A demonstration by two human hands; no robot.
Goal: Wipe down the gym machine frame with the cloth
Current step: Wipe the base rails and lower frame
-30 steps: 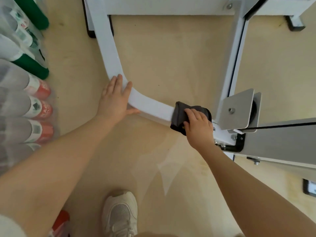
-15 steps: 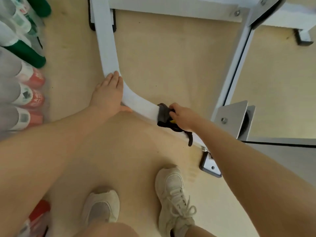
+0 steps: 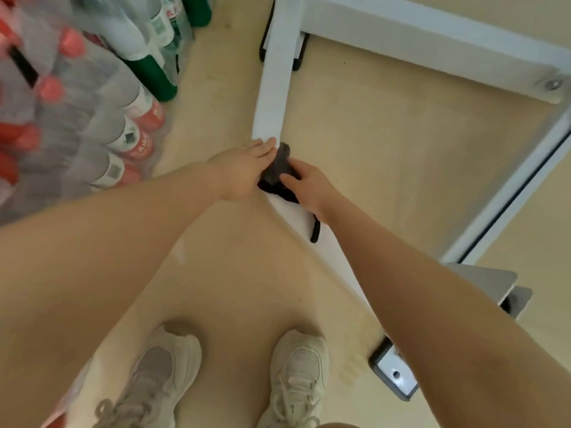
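Head view. The right hand (image 3: 309, 183) presses the dark grey folded cloth (image 3: 278, 171) onto the curved white-painted metal frame bar (image 3: 273, 100), fingers curled over the cloth's near side. One dark strip of the cloth hangs off the bar just behind this hand. The left hand (image 3: 247, 171) lies flat on the bar with straight fingers, touching the cloth's left edge and bracing.

Procedure: keep the cloth wrapped across the bar's full width and maintain even downward pressure. Judged from this layout, the left hand blocks the stroke; shift it ahead or off the bar first.

Clearances: beyond the grip, the bar runs straight to its black foot (image 3: 265, 54), unobstructed. Left of the grip, stacked clear plastic bottles (image 3: 123, 118) stand near; beige floor (image 3: 386, 134) lies open to the right.
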